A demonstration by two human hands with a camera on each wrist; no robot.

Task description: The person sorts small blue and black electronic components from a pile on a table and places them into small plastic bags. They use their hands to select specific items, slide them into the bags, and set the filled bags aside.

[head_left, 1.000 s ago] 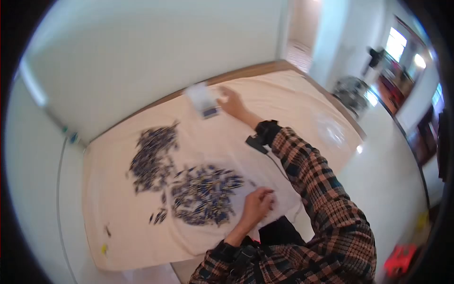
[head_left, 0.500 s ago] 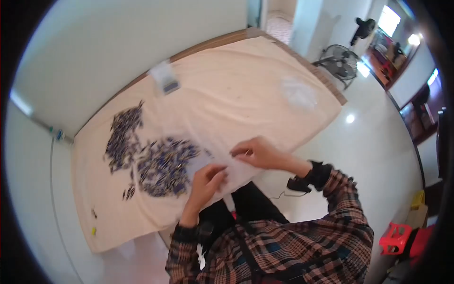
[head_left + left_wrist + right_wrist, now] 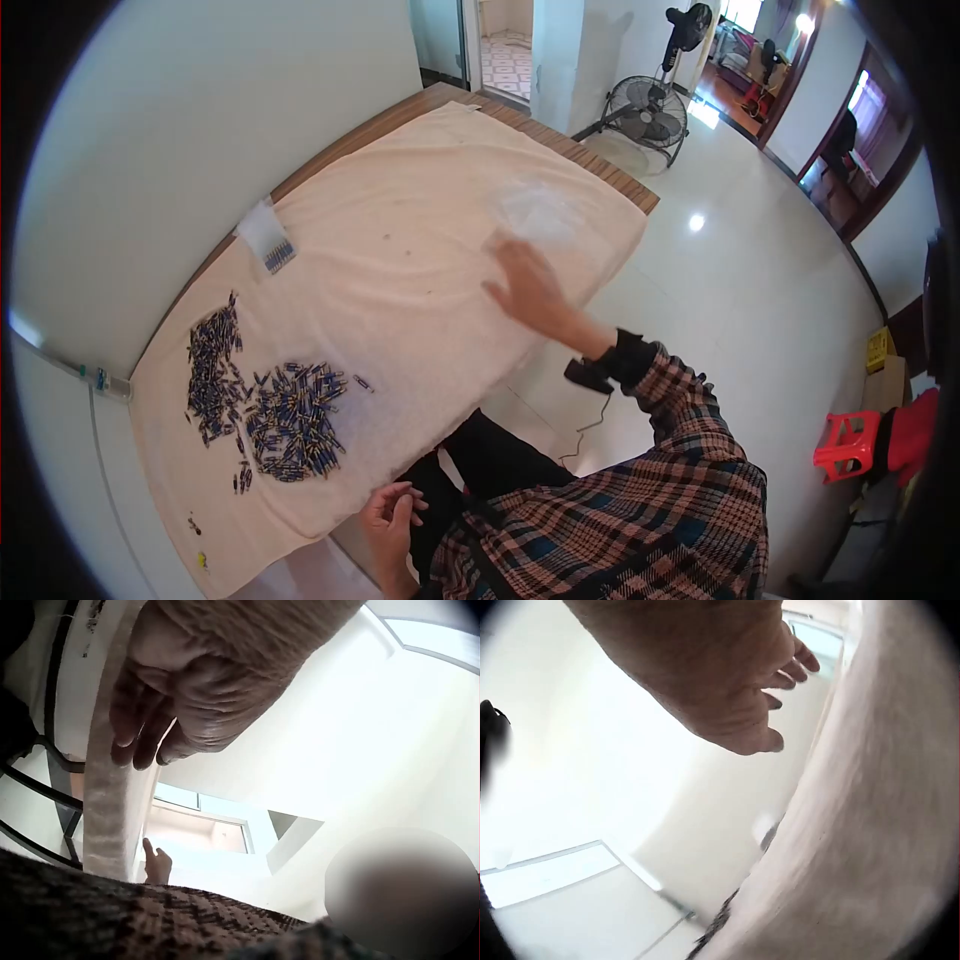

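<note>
My right hand (image 3: 528, 285) reaches over the cream cloth (image 3: 400, 330), its fingers extended toward clear plastic bags (image 3: 545, 208) near the table's far right end. Nothing shows in its fingers; in the right wrist view the hand (image 3: 712, 682) has its fingers spread. My left hand (image 3: 388, 522) is at the table's front edge, fingers loosely bent and holding nothing. Two piles of small dark-blue cylindrical pieces with pale tips lie on the cloth, a left pile (image 3: 213, 375) and a nearer pile (image 3: 295, 425). One loose piece (image 3: 362, 383) lies apart from them.
At the back edge by the wall, a clear bag (image 3: 262, 238) has several blue pieces lined up in its lower end. A small yellow item (image 3: 202, 560) lies at the near left corner. A floor fan (image 3: 648, 112) and a red stool (image 3: 846, 447) stand on the floor.
My right hand came back from the clear bag at the back to near my left hand, then reached out toward the plastic bags. The left hand drew back to the table edge.
</note>
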